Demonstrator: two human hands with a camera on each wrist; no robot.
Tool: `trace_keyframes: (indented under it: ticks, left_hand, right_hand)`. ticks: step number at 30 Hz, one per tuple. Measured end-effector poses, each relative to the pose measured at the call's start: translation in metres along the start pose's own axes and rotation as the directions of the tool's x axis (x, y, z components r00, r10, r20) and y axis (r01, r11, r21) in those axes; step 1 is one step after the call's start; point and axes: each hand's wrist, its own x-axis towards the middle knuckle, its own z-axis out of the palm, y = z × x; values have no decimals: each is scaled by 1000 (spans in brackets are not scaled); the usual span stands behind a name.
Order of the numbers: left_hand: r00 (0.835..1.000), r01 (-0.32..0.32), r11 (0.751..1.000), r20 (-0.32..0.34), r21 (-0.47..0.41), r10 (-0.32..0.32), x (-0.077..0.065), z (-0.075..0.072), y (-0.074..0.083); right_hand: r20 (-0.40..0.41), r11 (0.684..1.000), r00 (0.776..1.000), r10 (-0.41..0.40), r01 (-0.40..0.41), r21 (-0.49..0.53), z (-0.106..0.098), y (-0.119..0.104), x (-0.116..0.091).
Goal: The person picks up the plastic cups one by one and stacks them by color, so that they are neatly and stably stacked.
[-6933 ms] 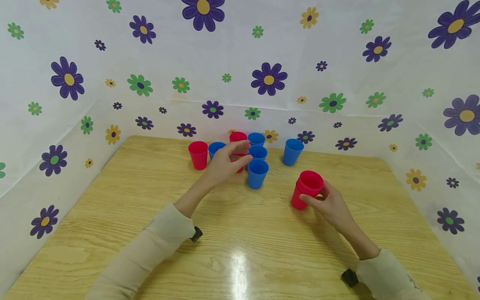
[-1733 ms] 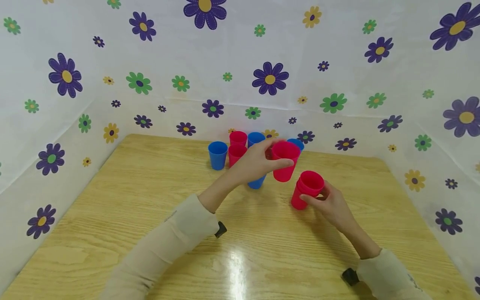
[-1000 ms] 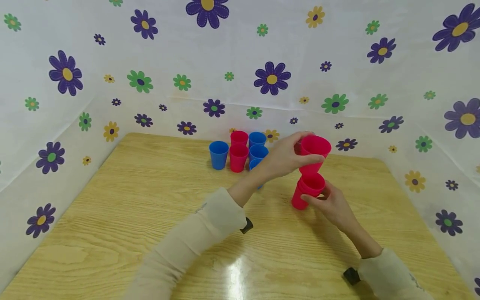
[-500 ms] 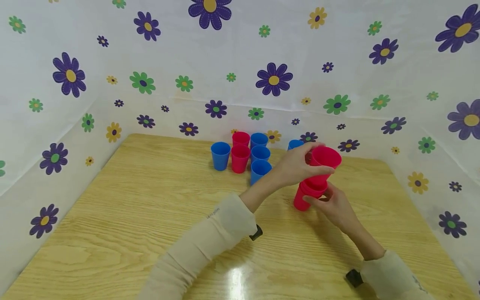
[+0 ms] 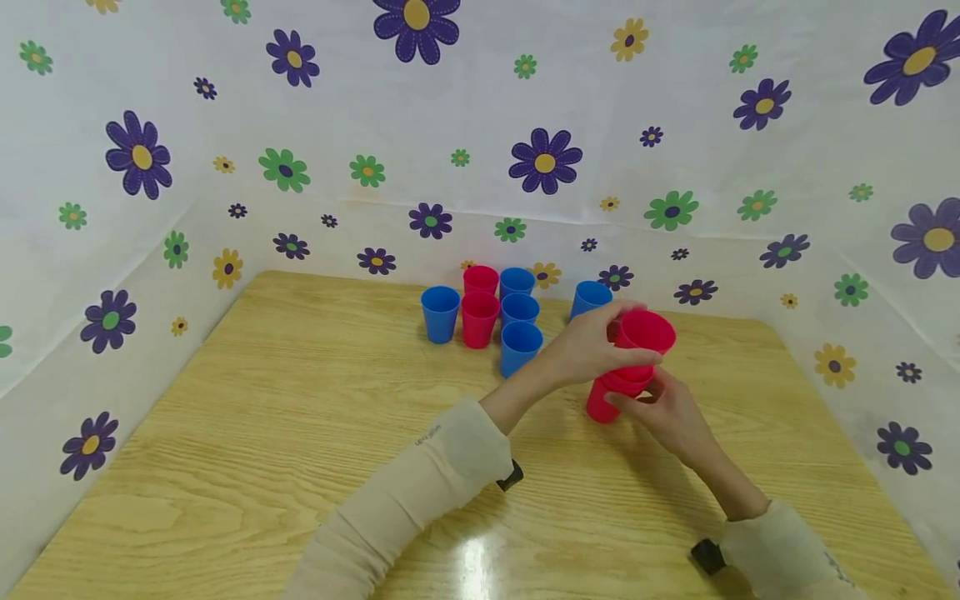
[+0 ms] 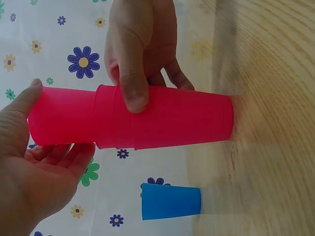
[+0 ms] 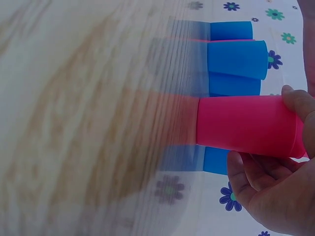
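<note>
My left hand (image 5: 600,343) grips a red cup (image 5: 649,332) near its rim, thumb on the near side. The lower part of that cup sits inside the top of a red cup stack (image 5: 604,402) standing upright on the table. My right hand (image 5: 670,414) holds this stack from the right, thumb in front and fingers behind. In the left wrist view, the upper cup (image 6: 64,115) enters the nested rims, and the right thumb lies across the stack (image 6: 182,118) just below them. The right wrist view shows the stack's lowest cup (image 7: 246,123) with its base on the table.
Left of the stack stand several upright cups: a blue cup (image 5: 440,315), a red cup (image 5: 480,320), a front blue cup (image 5: 521,348) and others behind. One blue cup (image 5: 591,297) stands apart, behind my left hand. A flowered cloth (image 5: 337,125) rises behind the wooden table (image 5: 247,450).
My left hand took the leftmost red cup, carried it right over the stack and lowered it into the top. My right hand has kept holding the stack in place.
</note>
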Motion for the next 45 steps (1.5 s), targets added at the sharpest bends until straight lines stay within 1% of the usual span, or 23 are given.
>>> trace_keyframes:
  ticks: [4, 7, 15, 19, 25, 30, 32, 34, 38, 41, 45]
  left_hand:
    - [1000, -12, 1000, 23, 15, 12, -2, 1, -4]
    - [999, -25, 1000, 23, 7, 25, -4, 1, -7]
    - [998, -36, 999, -44, -16, 35, -9, -2, -10]
    - [996, -42, 999, -75, -25, 40, -12, -8, -12]
    - [995, -6, 1000, -95, -4, 6, -18, -25, -16]
    - [991, -36, 999, -129, 39, 41, -20, -42, -23]
    - [988, -53, 998, -144, 41, 58, -22, -49, -25]
    - [986, -47, 999, -159, 28, 50, -24, -55, -28]
    - [982, -15, 1000, -186, -2, 15, -30, -68, -31]
    - [976, 17, 1000, -216, 6, -15, -34, -79, -34]
    - [966, 40, 999, -256, 21, -33, -40, -93, -39]
  right_hand:
    - [-6, 1000, 1000, 20, -20, -23, 0, -1, 0]
    - [-7, 999, 1000, 31, -31, -28, 0, -3, -1]
    - [-8, 1000, 1000, 24, -24, -14, 0, -3, 0]
    - [-14, 1000, 1000, 11, -11, -6, 2, -2, 0]
    - [-28, 1000, 1000, 4, -5, -13, 2, -3, 1]
    - [-22, 999, 999, 24, -25, -23, 2, -4, 1]
    - [-20, 999, 999, 33, -33, -26, 1, -4, 1]
    - [-21, 999, 999, 40, -40, -30, 1, -4, 1]
    - [-25, 999, 999, 39, -40, -34, 2, -3, 1]
    - [-25, 999, 999, 33, -34, -27, 2, -3, 2]
    - [-25, 1000, 999, 25, -26, -18, 2, -4, 1]
